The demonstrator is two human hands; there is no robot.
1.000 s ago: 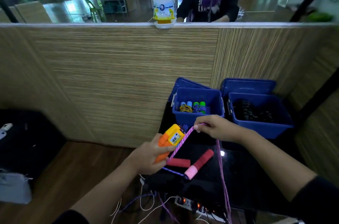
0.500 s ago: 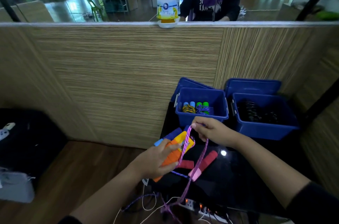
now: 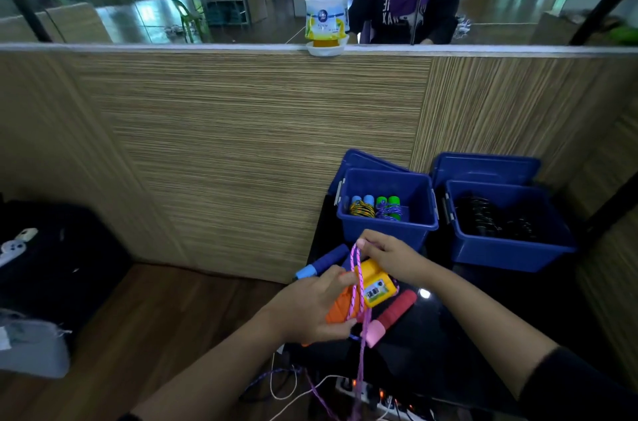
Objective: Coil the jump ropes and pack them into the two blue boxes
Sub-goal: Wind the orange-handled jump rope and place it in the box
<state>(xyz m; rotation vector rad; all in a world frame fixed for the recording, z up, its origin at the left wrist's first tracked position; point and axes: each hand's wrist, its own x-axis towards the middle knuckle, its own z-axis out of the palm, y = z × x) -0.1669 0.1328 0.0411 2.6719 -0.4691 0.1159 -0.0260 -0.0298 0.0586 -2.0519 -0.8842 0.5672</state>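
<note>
Your left hand [image 3: 310, 306] reaches in from the lower left, fingers and thumb curled around the orange and yellow handles [image 3: 362, 296], holding them above the dark bench [image 3: 448, 344]. Your right hand [image 3: 390, 256] comes in from the right, just above the handles, pinching the pink rope [image 3: 357, 277] at its fingertips. The rope loops over the handles and hangs down past the bench edge. A red and pink handle [image 3: 390, 317] lies on the bench just beside your left hand. Behind stand two blue boxes: the left box [image 3: 386, 223] holds coiled ropes, the right box [image 3: 511, 248] dark ones.
</note>
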